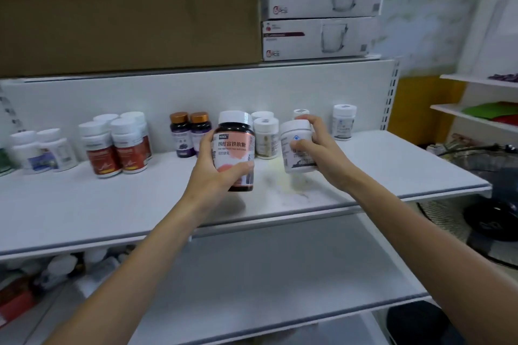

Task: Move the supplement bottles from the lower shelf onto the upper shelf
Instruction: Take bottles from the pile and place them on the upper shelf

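Nearest you, the lower shelf (280, 274) has a blurred cluster of leftover bottles (64, 269) at its far left, tucked under the shelf above. Both your forearms reach over it. Your left hand (215, 173) is wrapped around a dark bottle (235, 148) with a pink label and white cap, thumb across the front, upright over the upper shelf (112, 204). Whether its base touches the surface is unclear. Just to the right, your right hand (322, 148) grips a white bottle (297, 148), slightly tilted, over the same shelf. Along the back panel stand the red-labelled bottles (117, 148), two purple bottles (190, 134) with copper caps, more white tubs (265, 134) behind your hands, and a lone white bottle (343, 122) on the right. On top of the unit sit a cardboard box (126, 8) and two stacked white cartons (319, 17).
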### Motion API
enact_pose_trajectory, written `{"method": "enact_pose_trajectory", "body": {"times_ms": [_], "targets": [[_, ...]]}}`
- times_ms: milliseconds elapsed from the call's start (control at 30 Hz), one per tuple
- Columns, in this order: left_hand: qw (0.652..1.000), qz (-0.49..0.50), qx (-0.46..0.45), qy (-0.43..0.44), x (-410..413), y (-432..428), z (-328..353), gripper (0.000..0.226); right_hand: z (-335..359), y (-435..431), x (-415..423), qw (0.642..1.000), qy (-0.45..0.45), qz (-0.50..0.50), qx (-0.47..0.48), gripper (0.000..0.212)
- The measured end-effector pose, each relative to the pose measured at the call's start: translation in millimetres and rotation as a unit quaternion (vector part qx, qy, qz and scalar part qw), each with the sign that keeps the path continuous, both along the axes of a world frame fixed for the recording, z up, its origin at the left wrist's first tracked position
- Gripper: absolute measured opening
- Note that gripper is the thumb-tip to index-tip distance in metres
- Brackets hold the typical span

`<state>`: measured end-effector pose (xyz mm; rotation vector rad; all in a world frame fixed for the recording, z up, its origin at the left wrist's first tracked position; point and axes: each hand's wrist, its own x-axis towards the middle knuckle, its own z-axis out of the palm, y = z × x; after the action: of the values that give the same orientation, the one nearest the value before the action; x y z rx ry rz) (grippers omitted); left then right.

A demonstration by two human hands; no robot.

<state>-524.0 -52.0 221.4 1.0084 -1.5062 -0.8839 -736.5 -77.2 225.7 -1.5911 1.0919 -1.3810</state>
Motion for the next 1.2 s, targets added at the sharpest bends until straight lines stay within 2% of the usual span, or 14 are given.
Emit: {"method": "enact_pose_trajectory", "body": {"times_ms": [133, 200, 300, 367, 467, 567, 767, 867, 933, 1000, 1033, 1067, 1133, 1200], "targets": [[1.0, -0.024, 0.006, 0.009, -43.7, -14.7, -0.7, 0.066, -5.8, -16.6, -55.3, 0.994, 0.038, -0.096, -0.019, 0.048], [0.999, -0.044, 0.002, -0.007, -67.1, -21.1, -3.7, 0.069, -15.3, -28.1, -80.6, 0.983, 0.037, -0.177, -0.018, 0.057], [0.997, -0.058, -0.009, -0.04, -97.0, -32.8, -5.9, 0.074, -22.0, -40.4, -115.0, 0.973, 0.031, -0.228, 0.0, 0.06], [0.996, -0.072, -0.014, -0.056, -113.9, -39.8, -5.6, 0.077, -17.7, -49.8, -138.2, 0.964, 0.093, -0.25, 0.003, 0.063], [0.993, -0.087, -0.013, -0.073, -132.0, -47.7, -4.9, 0.085, -10.1, -64.2, -166.1, 0.929, 0.202, -0.311, 0.013, 0.071], [0.992, -0.091, -0.013, -0.081, -142.1, -55.2, -2.5, 0.085, -9.4, -76.6, -178.9, 0.923, 0.206, -0.322, 0.032, 0.071], [0.994, -0.085, -0.004, -0.072, -140.3, -65.2, -2.8, 0.088, -5.3, -104.2, -170.9, 0.914, 0.213, -0.335, 0.079, 0.057], [0.994, -0.064, -0.028, -0.083, -132.6, -62.2, -2.3, 0.08, -9.9, -104.3, -166.6, 0.906, 0.218, -0.343, 0.116, 0.062], [0.994, -0.056, -0.042, -0.08, -126.0, -59.5, -1.8, 0.076, -7.8, -98.7, -162.5, 0.889, 0.236, -0.386, 0.067, 0.065], [0.995, -0.047, -0.047, -0.072, -118.1, -58.0, -1.8, 0.078, -1.1, -89.6, -148.0, 0.882, 0.203, -0.42, -0.069, 0.052], [0.996, -0.039, -0.047, -0.066, -113.8, -56.5, -1.1, 0.081, 3.1, -83.4, -134.1, 0.886, 0.165, -0.413, -0.134, 0.042], [0.997, -0.028, -0.042, -0.058, -109.0, -55.2, -0.2, 0.083, 8.1, -75.3, -116.0, 0.904, 0.118, -0.373, -0.171, 0.03], [0.999, -0.004, -0.029, -0.036, -95.4, -50.0, 2.2, 0.082, 13.1, -57.3, -69.3, 0.962, 0.027, -0.217, -0.163, 0.013], [0.999, 0.025, -0.027, -0.019, -74.2, -43.4, 3.2, 0.076, 13.9, -41.7, -24.2, 0.988, -0.021, -0.074, -0.133, 0.007]]}}
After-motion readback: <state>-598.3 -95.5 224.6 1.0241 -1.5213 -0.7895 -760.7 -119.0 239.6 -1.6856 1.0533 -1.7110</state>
